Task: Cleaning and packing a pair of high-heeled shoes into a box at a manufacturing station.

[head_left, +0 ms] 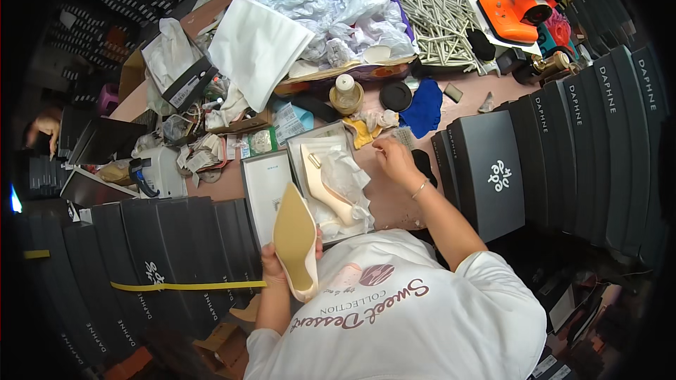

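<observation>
My left hand [271,264] grips a pale pointed-toe pump [294,243], its tan sole turned up and its toe pointing away from me. A matching cream pump [320,186] with a metallic ornament lies on white tissue paper [345,174] in an open shoebox [287,146]. The box's lid [267,186] is beside it on the left. Over the table right of the box is my right hand [396,162], fingers curled together; whatever they hold, if anything, is too small to make out. A yellow cloth [361,132] and a small grey pad [404,136] lie close to its fingers.
Stacked dark shoeboxes flank me on the left [183,239] and right [496,169]. Farther back are crumpled tissue [345,10], a heap of pale sticks [440,28], an orange device [514,14], a blue cloth [424,108] and a bottle [345,91].
</observation>
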The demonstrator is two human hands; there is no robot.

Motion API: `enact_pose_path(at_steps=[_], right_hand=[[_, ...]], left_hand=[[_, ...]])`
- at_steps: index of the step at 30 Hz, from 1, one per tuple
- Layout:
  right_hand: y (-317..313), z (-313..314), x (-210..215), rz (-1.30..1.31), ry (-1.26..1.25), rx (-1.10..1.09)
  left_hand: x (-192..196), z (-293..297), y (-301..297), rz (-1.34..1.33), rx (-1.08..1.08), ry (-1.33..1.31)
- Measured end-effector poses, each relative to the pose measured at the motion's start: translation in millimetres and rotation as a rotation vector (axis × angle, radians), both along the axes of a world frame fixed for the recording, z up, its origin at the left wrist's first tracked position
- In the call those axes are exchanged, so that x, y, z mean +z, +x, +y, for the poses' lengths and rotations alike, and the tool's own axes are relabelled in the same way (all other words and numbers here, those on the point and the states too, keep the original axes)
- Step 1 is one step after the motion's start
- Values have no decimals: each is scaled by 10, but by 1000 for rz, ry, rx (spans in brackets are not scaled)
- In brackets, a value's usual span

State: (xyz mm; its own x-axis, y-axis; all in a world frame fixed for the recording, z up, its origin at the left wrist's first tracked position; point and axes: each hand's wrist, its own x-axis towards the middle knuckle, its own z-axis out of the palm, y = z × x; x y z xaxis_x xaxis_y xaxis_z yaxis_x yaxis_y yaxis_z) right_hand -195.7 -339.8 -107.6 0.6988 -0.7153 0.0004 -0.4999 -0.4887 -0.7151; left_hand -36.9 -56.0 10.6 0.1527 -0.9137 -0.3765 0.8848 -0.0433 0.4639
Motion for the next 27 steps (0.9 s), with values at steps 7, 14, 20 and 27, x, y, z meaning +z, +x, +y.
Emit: enact_pose_path(at_steps=[7, 14, 20, 27], right_hand=[[205, -658, -283, 231, -287, 151], [-68, -872, -274, -541, 1267, -354], [-107, -24, 643, -836, 1268, -158], [-143, 1195, 838, -691, 1058, 187]], left_hand=[[-20, -228, -172, 87, -142, 173], [-180, -389, -90, 177, -180, -29], [23, -596, -29, 39, -121, -85], [-87, -555, 124, 37, -18, -167]])
